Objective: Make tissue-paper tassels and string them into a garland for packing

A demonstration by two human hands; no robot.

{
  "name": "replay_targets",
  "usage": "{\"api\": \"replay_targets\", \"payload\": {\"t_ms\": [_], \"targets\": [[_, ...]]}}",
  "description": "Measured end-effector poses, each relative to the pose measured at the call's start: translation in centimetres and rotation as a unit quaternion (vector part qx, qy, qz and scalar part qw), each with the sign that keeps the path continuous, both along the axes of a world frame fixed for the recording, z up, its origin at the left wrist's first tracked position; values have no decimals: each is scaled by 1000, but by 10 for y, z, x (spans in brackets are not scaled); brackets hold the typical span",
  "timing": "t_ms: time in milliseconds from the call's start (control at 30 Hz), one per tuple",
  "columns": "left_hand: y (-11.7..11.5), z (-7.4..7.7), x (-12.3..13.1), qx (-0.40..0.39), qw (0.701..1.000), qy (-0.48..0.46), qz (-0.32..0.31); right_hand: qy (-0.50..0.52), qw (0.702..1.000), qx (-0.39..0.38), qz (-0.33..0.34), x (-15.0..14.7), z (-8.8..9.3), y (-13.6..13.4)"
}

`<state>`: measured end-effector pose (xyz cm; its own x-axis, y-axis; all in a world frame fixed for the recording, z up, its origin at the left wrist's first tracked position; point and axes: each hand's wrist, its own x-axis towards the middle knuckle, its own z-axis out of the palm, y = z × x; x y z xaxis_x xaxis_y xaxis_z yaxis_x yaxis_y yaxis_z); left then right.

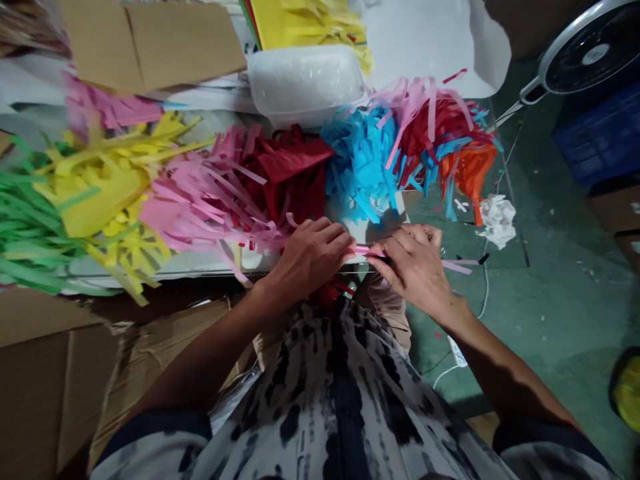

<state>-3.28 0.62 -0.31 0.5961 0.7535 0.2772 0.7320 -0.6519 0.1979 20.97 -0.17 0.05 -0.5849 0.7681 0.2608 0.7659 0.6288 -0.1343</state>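
Note:
My left hand (316,255) is closed at the table's front edge on pink fringed tissue paper (200,193), whose strips spread out to its left. A short rolled pink length of it (364,251) shows between my hands. On that length's other end, the fingers of my right hand (414,263) are pinched together. Thin pink ends (457,265) stick out beyond my right hand, near a small dark tip (484,259). Just behind my hands lie dark red fringed paper (290,170) and blue fringed paper (363,160).
Yellow (100,193) and green fringed paper (35,227) lie left; an orange tassel (467,170) and crumpled white paper (499,220) lie right. Behind stand a white plastic tub (305,80) and cardboard (180,43). A fan (595,53) and cable (486,293) are at right.

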Motion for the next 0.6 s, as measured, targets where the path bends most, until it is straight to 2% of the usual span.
{"api": "replay_targets", "payload": {"t_ms": [200,433,600], "targets": [[3,-4,-2,4,1000,-3,3,22,1000,-2,8,3,-4,1],[-2,5,-10,-44,994,-30,97,92,990,-66,-88,-1,0,-2],[-2,8,-12,-67,988,-40,133,77,985,-89,-128,-5,4,-1]]}}
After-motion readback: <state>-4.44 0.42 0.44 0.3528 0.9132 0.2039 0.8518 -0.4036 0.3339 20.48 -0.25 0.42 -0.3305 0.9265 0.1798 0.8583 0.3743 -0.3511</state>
